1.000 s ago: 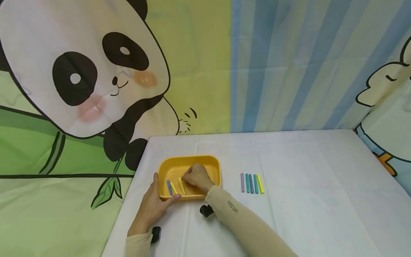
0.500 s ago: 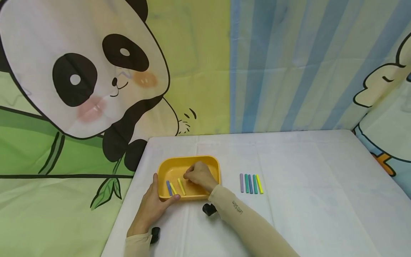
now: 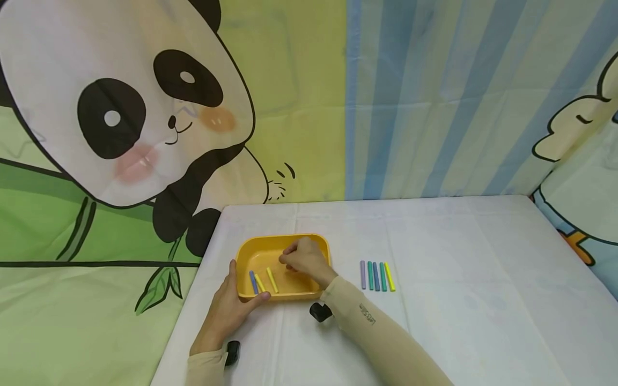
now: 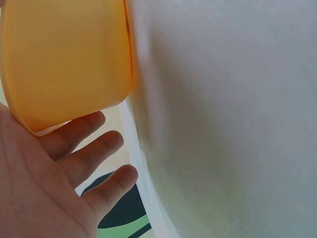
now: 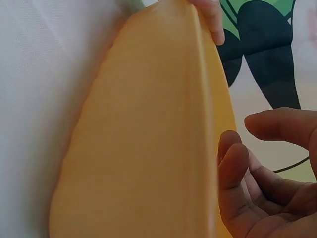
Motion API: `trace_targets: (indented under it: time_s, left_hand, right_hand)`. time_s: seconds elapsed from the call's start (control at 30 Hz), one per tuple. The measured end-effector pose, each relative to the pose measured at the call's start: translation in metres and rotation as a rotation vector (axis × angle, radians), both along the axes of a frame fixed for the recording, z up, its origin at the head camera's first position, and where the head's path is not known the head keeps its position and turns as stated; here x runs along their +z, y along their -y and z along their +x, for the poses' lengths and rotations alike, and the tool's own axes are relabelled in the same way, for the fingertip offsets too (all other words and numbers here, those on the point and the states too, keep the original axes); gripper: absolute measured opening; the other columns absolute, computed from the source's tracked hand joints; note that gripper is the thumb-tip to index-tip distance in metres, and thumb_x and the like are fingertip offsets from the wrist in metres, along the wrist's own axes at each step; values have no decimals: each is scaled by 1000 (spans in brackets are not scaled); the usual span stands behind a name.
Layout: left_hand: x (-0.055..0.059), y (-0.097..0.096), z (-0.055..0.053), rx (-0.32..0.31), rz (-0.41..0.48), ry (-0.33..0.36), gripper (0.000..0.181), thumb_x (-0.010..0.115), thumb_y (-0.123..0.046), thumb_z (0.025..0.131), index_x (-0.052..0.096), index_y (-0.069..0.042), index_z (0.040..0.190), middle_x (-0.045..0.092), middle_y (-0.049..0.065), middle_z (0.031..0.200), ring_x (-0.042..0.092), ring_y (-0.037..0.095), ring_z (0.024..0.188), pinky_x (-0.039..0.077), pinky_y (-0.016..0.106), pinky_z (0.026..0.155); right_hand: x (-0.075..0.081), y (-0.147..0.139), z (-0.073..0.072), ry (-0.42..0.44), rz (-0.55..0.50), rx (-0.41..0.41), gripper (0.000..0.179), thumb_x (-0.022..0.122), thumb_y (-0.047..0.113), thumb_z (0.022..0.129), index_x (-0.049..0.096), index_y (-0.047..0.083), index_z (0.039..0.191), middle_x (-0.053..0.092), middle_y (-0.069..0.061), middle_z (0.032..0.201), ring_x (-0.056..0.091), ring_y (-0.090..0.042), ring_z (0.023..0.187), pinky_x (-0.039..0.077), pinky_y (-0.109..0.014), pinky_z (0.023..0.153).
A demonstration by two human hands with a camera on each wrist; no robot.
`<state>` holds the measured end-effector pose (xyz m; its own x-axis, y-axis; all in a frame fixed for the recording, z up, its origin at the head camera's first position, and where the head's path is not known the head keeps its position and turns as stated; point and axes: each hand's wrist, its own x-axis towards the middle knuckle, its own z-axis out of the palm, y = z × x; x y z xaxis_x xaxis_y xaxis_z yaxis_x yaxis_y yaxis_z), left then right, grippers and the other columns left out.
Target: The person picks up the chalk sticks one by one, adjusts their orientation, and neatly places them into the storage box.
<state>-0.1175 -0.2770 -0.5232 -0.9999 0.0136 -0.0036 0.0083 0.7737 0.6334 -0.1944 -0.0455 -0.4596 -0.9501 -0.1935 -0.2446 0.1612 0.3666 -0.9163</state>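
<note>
1. Bearing everything, the white-covered table is supporting the yellow tray.
2. The left hand is holding the tray's near-left corner, thumb on the rim.
3. The right hand is hovering over the tray's right part, a gap parting thumb from bent fingers.
4. One blue stick and two yellow sticks are lying inside, left; five sticks are lining up on the table, right of the tray.

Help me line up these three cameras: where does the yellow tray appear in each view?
Head: the yellow tray sits mostly left of centre, below mid-height.
Left wrist: the yellow tray fills the upper left, cut off by the edge.
Right wrist: the yellow tray runs top to bottom through the middle.
Shared landmark: the left hand, at the yellow tray's edge in every view.
</note>
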Motion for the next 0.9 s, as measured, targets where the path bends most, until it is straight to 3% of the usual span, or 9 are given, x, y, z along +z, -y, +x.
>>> trace_targets:
  time_s: [0.3, 0.53, 0.77, 0.9]
  left_hand:
    - [1, -1, 0, 11, -4, 21, 133, 74, -72, 77, -14, -19, 162, 18, 22, 165, 27, 42, 148, 28, 62, 115]
    - [2, -2, 0, 23, 0, 50, 134, 74, -72, 77, -12, -17, 162, 18, 22, 165, 27, 41, 148, 26, 61, 116]
    - [2, -1, -1, 25, -7, 45, 135, 74, -73, 76, -11, -15, 163, 18, 24, 165, 27, 42, 148, 26, 61, 116]
    - [1, -1, -1, 24, -9, 43, 135, 74, -73, 76, -13, -17, 162, 18, 24, 165, 28, 42, 148, 26, 61, 116]
  right_hand:
    - [6, -14, 2, -14, -41, -15, 19, 80, 14, 86, 72, 5, 100, 71, -6, 83, 73, -34, 88, 61, -44, 78]
    - [10, -24, 4, -41, -59, -9, 19, 78, 16, 88, 72, 4, 102, 74, -14, 90, 72, -38, 89, 61, -45, 79]
    - [14, -33, 3, -55, -37, -29, 20, 78, 18, 89, 72, 4, 103, 74, -11, 88, 73, -35, 86, 61, -42, 77]
    - [17, -40, 3, -65, -34, -29, 21, 77, 19, 90, 72, 5, 105, 75, -15, 96, 73, -31, 84, 61, -39, 76]
